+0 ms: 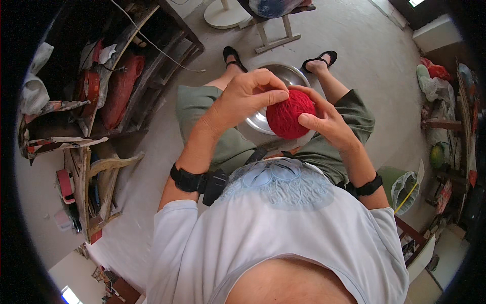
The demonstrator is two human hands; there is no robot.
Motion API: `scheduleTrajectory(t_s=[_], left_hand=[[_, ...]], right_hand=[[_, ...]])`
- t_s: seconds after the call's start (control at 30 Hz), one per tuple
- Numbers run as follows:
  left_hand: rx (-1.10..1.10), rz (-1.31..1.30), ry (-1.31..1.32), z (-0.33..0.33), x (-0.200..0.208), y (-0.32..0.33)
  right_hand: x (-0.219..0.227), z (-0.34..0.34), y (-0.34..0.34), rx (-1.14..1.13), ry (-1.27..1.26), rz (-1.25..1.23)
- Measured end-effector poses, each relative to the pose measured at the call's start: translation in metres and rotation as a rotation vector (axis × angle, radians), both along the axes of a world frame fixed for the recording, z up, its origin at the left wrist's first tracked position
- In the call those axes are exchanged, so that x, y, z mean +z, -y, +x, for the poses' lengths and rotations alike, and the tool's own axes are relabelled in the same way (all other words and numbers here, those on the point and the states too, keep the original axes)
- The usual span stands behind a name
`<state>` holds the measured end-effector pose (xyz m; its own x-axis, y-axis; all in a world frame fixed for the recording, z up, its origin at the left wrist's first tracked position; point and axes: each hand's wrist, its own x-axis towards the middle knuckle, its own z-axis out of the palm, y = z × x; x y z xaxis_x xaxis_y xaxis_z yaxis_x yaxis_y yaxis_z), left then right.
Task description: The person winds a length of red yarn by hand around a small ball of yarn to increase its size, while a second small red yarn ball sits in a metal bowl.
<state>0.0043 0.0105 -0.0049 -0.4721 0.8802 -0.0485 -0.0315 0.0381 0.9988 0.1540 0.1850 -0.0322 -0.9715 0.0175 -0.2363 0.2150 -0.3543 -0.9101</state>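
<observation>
A round ball of red yarn [290, 115] is held up over my lap, its surface crisscrossed with wound strands. My right hand [326, 119] cups its right side, fingers over the top and thumb on the near right face. At the ball's upper left, my left hand [245, 99] is closed in a pinch, thumb and index finger meeting against the yarn. Whatever is between those fingertips is too small to make out. Below and behind the ball sits a shiny metal basin [289, 73] between my legs, partly covered by the ball and hands.
Wooden shelving [177, 50] with a red bag [124, 91] stands at the left, and a white cable [167, 57] hangs across it. A wooden stool [277, 36] is ahead. On the right are a lined green bin [400, 187] and cluttered shelves [445, 124].
</observation>
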Motion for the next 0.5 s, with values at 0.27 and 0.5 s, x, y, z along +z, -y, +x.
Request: scheduleTrajectory(t_s=[0.27, 0.5], left_hand=[[-0.037, 0.013, -0.054, -0.003, -0.009, 0.002], [-0.001, -0.118, 0.127, -0.014, -0.051, 0.026]], right_hand=[[0.009, 0.003, -0.004, 0.127, 0.04, 0.096], [0.013, 0.012, -0.03, -0.219, -0.187, -0.207]])
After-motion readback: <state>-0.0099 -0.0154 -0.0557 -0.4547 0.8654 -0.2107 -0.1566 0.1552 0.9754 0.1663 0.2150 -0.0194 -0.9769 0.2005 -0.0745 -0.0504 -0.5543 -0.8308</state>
